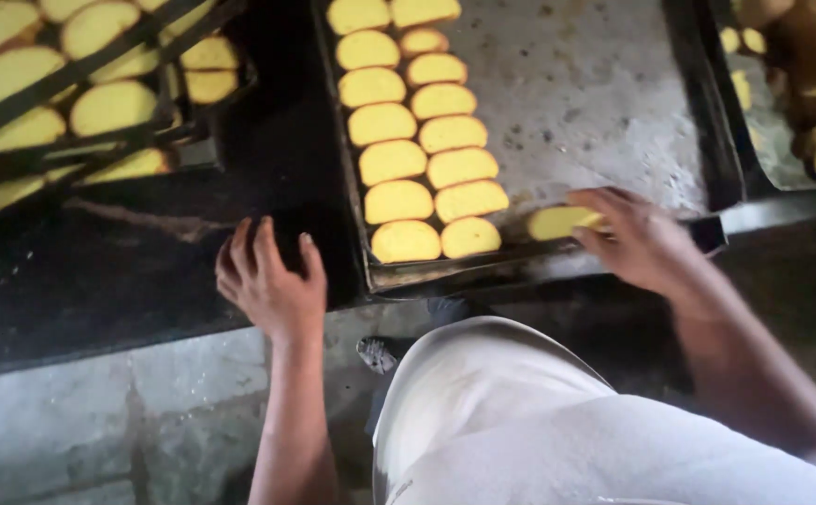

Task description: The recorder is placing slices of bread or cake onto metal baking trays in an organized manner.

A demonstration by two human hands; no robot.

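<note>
The yellow slice [557, 222] lies at the near edge of the middle baking tray [604, 103], its long axis running left to right along that edge, one rounded end pointing toward the two columns of slices [417, 140] already laid there. The right hand [637, 238] has its fingers curled over the right end of the slice, gripping it against the tray. The columns run away from the person, each piece lying crosswise like the held one. The left hand [272, 276] rests flat on the dark work surface [127, 271] just left of the tray, fingers spread, holding nothing. A rack of slices [71, 93] sits at far left, and another tray [801, 93] of darker pieces at far right.
</note>
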